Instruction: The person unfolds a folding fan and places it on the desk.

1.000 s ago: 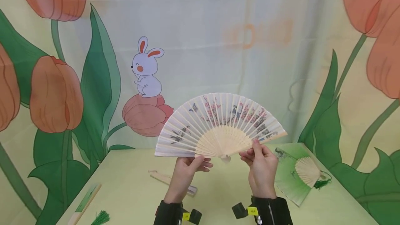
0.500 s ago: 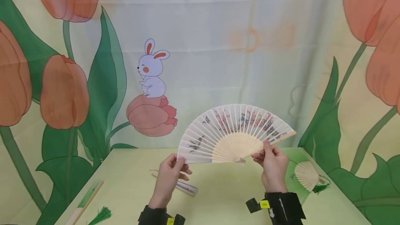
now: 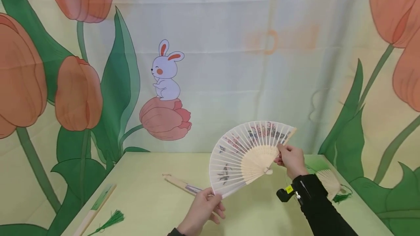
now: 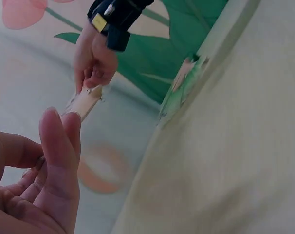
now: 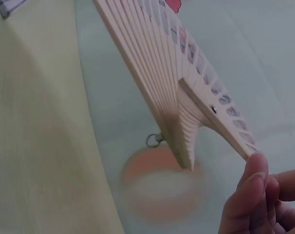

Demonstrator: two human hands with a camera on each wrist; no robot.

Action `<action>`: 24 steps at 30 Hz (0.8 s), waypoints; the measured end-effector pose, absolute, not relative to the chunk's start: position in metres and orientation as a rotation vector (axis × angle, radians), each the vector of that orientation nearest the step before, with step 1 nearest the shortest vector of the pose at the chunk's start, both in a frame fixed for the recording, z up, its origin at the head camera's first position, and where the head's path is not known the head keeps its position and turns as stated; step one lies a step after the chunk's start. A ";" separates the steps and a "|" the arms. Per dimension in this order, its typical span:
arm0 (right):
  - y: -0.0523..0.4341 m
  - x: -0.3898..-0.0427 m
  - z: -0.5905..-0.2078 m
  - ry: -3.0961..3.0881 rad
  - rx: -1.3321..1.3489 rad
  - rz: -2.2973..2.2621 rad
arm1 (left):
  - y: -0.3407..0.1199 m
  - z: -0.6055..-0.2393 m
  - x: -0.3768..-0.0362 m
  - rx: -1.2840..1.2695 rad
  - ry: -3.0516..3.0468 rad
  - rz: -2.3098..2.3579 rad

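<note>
A spread folding fan (image 3: 257,156) with pale wooden ribs and a white leaf, printed with blossoms and birds, is held up over the table, tilted down to the left. My left hand (image 3: 205,208) pinches the lower left corner of its leaf between thumb and fingers. The right hand (image 3: 292,158) grips the outer rib on the right side, above the pivot. In the right wrist view the fan (image 5: 157,73) appears nearly edge-on, a small metal ring (image 5: 153,140) at its pivot, and the right thumb and fingers (image 5: 249,195) pinch the end rib.
Behind the left hand, a closed folding fan (image 3: 178,183) lies on the table (image 3: 147,207). A green open fan (image 3: 328,181) with a green tassel lies at the right, partly behind the right wrist. Another closed fan (image 3: 96,207) and a green tassel (image 3: 113,219) are at the left edge.
The fan has swung from nearly level to tilted, its left end lowered. My left hand first slid out to the leaf's left end, then moved down and right; the right hand shifted right.
</note>
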State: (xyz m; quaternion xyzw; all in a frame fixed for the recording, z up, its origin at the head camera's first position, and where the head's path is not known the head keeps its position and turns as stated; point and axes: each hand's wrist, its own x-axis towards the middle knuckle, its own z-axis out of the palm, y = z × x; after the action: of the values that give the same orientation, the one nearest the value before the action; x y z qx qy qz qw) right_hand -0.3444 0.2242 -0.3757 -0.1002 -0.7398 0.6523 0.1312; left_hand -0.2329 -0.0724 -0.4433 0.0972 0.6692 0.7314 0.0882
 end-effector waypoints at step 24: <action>0.281 -0.404 -0.455 -2.801 -0.209 1.627 | 0.042 -0.491 -0.207 0.145 1.800 2.097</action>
State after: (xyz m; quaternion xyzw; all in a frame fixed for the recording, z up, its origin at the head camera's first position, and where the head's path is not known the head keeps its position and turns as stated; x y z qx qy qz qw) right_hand -0.4042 0.2806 -0.4548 -0.0644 -0.8617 0.5006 -0.0520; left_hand -0.2067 0.0418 -0.4912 0.0514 0.6390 0.7446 0.1860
